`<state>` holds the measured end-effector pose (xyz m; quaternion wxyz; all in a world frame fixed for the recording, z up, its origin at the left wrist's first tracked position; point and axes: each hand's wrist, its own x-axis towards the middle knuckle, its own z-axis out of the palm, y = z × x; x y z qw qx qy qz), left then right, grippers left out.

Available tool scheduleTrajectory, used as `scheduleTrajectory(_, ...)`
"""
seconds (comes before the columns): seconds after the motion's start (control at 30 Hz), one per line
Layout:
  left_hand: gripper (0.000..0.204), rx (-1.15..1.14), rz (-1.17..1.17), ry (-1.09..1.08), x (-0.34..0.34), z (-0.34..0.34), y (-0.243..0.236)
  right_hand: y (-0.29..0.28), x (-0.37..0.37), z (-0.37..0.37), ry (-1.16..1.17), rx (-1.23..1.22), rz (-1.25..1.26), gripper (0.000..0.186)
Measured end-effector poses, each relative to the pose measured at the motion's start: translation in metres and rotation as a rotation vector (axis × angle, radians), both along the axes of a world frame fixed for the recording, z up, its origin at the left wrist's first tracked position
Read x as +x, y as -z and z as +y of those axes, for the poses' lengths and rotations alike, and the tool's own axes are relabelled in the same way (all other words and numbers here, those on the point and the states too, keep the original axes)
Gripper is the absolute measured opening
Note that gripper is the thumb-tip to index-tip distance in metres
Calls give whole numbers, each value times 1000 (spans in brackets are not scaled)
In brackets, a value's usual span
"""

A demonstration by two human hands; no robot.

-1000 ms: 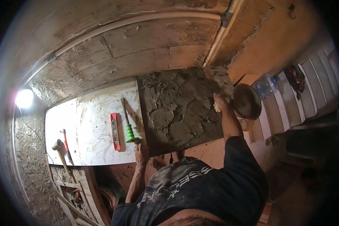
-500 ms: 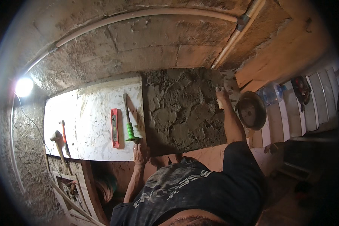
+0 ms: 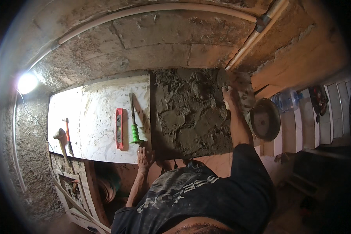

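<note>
The right hand (image 3: 229,94) now sits at the upper right corner of the wet mortar bed (image 3: 187,111), close to the rough wall and just left of the round metal pan (image 3: 265,119). A second ago it was out beside that pan; half a second ago it had already crossed onto the grey mix — so the arm has swung inward from the pan to the bed. The fingers look curled around something pale, perhaps a trowel handle or a lump of mix, but it is too small to say which, and I cannot tell how tightly they close.

The left hand (image 3: 145,156) has not shifted: it rests with fingers spread and relaxed, grasping nothing, on the front edge of the white marble slab (image 3: 97,121), right below the green-handled chisel (image 3: 134,123). It reads as a brace while the body leans over the counter.

The mortar lies thick and lumpy, unlevelled, filling the stretch of counter between the laid slab and the right-hand wall. Judging by that surface, the spreading is still under way and the far corner is the part being worked.

On the slab, untouched across all three moments — a red spirit level (image 3: 119,128) beside the chisel, and a hammer (image 3: 61,138) near the left end. A clear plastic bottle (image 3: 286,100) lies past the pan, and a bright lamp (image 3: 26,82) glares at the left.
</note>
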<state>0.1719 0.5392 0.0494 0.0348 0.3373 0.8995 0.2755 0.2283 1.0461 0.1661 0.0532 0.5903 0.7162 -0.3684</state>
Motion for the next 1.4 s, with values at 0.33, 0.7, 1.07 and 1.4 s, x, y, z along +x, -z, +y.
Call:
scheduleTrajectory(0.33, 59, -37, 1, 14, -2, 5, -7, 80, 3, 19, -188, 33, 259, 60)
scheduleTrajectory(0.7, 54, -136, 30, 50, -2, -7, 11, 65, 16, -25, -624, -263, 275, 73)
scheduleTrajectory(1.07, 60, 9, -4, 27, -4, 5, 0, 40, 96, -71, 103, -439, 563, 77)
scheduleTrajectory(1.4, 58, -44, -33, -19, -3, -2, 9, 3, 95, -31, 139, 425, -45, 60)
